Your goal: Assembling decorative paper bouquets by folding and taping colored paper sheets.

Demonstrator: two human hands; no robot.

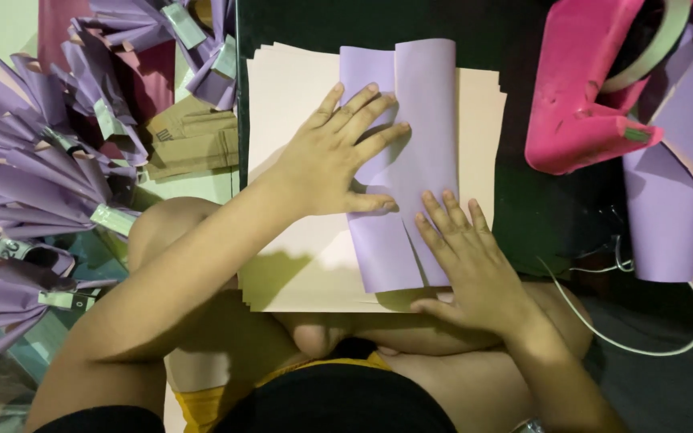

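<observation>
On the cream paper stack (298,265), both hands, left hand (330,164) and right hand (475,265), press flat-open on the folded lilac sheet (411,144); light, floppy, probably best pinched at edges.

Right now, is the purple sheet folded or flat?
Folded: both side edges of the purple sheet meet down the middle, pressed by the left hand and right hand.
</observation>
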